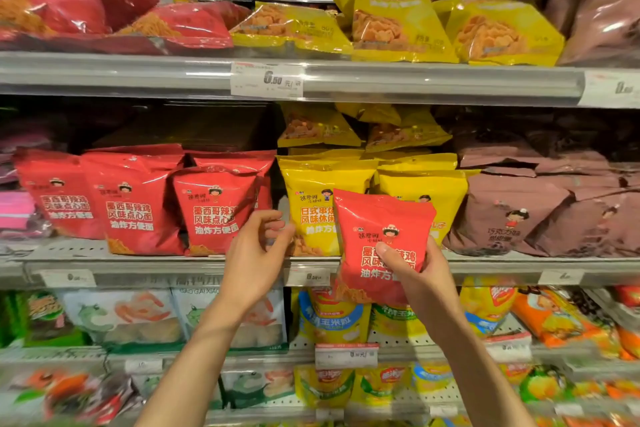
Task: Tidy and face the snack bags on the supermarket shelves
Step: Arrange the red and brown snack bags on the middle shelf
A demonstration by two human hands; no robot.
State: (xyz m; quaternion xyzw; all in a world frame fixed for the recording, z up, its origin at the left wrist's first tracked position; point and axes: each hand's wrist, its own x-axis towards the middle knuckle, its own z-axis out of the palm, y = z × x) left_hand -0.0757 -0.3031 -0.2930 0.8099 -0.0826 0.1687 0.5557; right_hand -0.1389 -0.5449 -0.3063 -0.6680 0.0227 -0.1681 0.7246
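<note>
1. A red snack bag (381,239) is held off the shelf, in front of the yellow bags (311,204) at the front edge of the middle shelf (173,263). Label is facing out, bag roughly upright, slightly tilted.
2. It is gripped by the right hand (415,263) at its lower right: thumb is laid across the front print, fingers are hidden behind the bag.
3. Handling, judged: light, air-puffed, glossy film. The skin is soft and slippery and the contents are likely brittle. Squeezing the middle is to be avoided; hold is better taken at the side seams or the bottom corners, with the base supported when it is set down.
4. The left hand (263,239) is empty, fingers loosely curled and spread, held at the gap between the row of red bags (138,204) and the yellow bags, near the shelf front edge. Whether it touches a bag cannot be told.
5. Likely slot, judged: the red row on the left part of the middle shelf, since the print matches. The rightmost red bag there leans and may need straightening first.
6. Right end of the same shelf is filled with brown bags (519,215), some slumped.
7. Upper shelf (415,80): red and yellow bags lying flat, price tag (266,80) on the front edge. Lower shelves: mixed bags, blurred.
</note>
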